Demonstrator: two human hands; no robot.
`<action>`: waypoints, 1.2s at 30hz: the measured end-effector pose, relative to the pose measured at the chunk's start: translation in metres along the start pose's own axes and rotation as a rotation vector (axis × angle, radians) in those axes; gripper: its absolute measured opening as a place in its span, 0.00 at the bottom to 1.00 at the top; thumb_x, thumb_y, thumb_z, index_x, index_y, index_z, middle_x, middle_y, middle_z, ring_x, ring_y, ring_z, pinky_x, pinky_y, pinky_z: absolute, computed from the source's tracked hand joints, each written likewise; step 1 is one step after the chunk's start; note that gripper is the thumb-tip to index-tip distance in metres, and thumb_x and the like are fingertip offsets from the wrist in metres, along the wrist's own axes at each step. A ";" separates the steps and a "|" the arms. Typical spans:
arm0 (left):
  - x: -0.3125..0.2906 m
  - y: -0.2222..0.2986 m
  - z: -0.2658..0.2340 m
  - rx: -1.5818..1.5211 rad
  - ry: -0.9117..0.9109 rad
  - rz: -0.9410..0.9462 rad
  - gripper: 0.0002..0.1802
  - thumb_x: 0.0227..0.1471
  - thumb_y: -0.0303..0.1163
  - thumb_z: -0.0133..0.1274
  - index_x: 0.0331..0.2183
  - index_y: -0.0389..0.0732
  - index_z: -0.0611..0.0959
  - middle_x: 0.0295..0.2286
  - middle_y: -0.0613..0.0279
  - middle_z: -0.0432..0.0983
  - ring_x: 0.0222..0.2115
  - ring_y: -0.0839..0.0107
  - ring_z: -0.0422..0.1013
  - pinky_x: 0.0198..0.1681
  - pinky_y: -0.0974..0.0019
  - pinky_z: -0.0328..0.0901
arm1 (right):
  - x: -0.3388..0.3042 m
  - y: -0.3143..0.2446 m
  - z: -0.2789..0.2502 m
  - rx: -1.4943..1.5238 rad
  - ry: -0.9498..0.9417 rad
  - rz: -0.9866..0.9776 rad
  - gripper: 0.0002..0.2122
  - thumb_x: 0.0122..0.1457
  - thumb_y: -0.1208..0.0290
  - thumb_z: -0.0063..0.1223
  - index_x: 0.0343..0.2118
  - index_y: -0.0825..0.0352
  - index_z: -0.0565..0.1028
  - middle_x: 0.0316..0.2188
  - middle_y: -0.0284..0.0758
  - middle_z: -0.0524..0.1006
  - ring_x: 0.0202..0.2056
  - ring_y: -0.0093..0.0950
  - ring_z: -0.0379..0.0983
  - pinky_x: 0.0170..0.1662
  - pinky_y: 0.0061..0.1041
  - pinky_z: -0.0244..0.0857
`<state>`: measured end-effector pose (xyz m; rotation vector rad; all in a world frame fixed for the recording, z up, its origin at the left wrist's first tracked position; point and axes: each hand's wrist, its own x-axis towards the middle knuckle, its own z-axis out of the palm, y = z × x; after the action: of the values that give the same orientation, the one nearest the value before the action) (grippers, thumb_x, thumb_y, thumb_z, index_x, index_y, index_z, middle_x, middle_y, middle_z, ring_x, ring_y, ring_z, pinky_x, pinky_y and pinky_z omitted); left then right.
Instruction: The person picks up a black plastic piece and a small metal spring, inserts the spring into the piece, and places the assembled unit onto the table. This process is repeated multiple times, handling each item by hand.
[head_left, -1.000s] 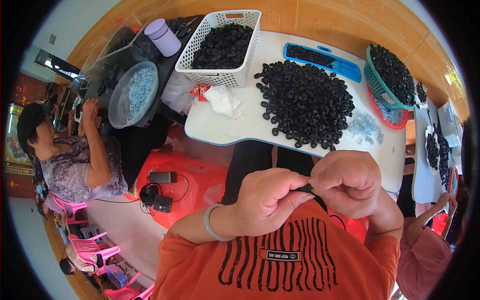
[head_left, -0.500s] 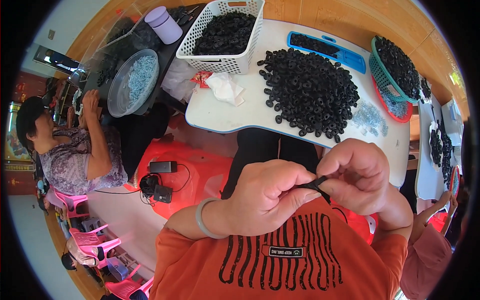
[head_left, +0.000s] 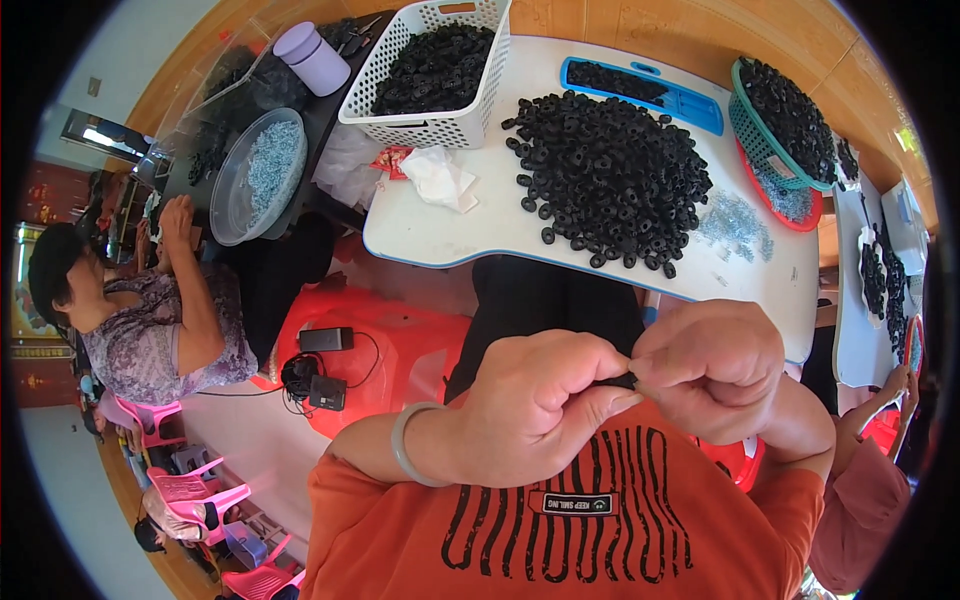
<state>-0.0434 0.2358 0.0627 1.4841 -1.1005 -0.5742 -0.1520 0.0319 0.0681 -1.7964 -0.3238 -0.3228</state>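
Observation:
My left hand [head_left: 545,405] and my right hand [head_left: 712,365] meet in front of my chest, fingertips pinched together. Between them shows a sliver of a small black part [head_left: 622,380], mostly covered by my fingers. My left thumb and forefinger grip it; the right fingers are curled closed against it, and what else they may hold is hidden. Beyond my hands, a big heap of small black oval parts with holes [head_left: 610,175] lies on the white table [head_left: 430,225]. Beside the heap's right edge lie scattered small clear pieces [head_left: 735,228].
Around the table stand a white basket [head_left: 430,132] of black parts, a blue tray [head_left: 695,112], and a green basket [head_left: 752,135] over a red basin [head_left: 805,222]. A clear tub [head_left: 228,195] holds pale pieces. Another person [head_left: 165,310] sits left, near a red stool [head_left: 410,350].
The right hand has turned and its fingers curled in more, now covering most of the black part. Both hands have dropped slightly, and the view has shifted a little.

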 end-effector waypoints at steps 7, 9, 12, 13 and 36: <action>0.022 -0.015 0.022 -0.216 0.076 0.028 0.09 0.58 0.25 0.66 0.38 0.30 0.84 0.29 0.58 0.82 0.23 0.77 0.74 0.26 0.72 0.66 | -0.005 0.006 -0.030 0.203 0.081 0.114 0.07 0.55 0.89 0.59 0.35 0.73 0.81 0.31 0.42 0.82 0.29 0.33 0.80 0.33 0.26 0.72; 0.026 -0.019 0.030 -0.348 0.090 0.046 0.09 0.58 0.23 0.65 0.39 0.29 0.84 0.29 0.59 0.81 0.22 0.78 0.72 0.26 0.72 0.64 | -0.009 0.001 -0.033 0.348 0.104 0.205 0.03 0.62 0.82 0.61 0.38 0.74 0.79 0.32 0.40 0.81 0.28 0.25 0.77 0.34 0.21 0.70; 0.026 -0.001 0.039 -0.527 0.121 0.001 0.08 0.57 0.21 0.65 0.39 0.30 0.85 0.26 0.63 0.78 0.21 0.80 0.68 0.25 0.72 0.60 | -0.017 -0.020 -0.024 0.730 0.254 0.458 0.07 0.63 0.78 0.63 0.40 0.72 0.77 0.31 0.34 0.78 0.27 0.19 0.74 0.31 0.18 0.69; 0.027 0.009 0.037 -0.477 0.096 -0.020 0.09 0.56 0.22 0.66 0.39 0.31 0.86 0.25 0.63 0.78 0.22 0.80 0.67 0.25 0.72 0.59 | -0.020 -0.022 -0.025 0.845 0.251 0.533 0.11 0.63 0.74 0.66 0.43 0.69 0.75 0.29 0.30 0.77 0.27 0.15 0.73 0.28 0.15 0.68; 0.204 0.082 0.004 -0.092 0.335 0.139 0.10 0.53 0.21 0.65 0.40 0.35 0.86 0.27 0.59 0.80 0.25 0.69 0.74 0.29 0.68 0.66 | 0.103 -0.070 -0.170 0.674 0.042 0.395 0.18 0.71 0.57 0.55 0.43 0.71 0.79 0.31 0.28 0.77 0.32 0.16 0.70 0.35 0.19 0.65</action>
<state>0.0178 0.0634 0.1846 1.3535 -0.8935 -0.2627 -0.0926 -0.1107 0.2110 -1.1486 -0.0278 0.0358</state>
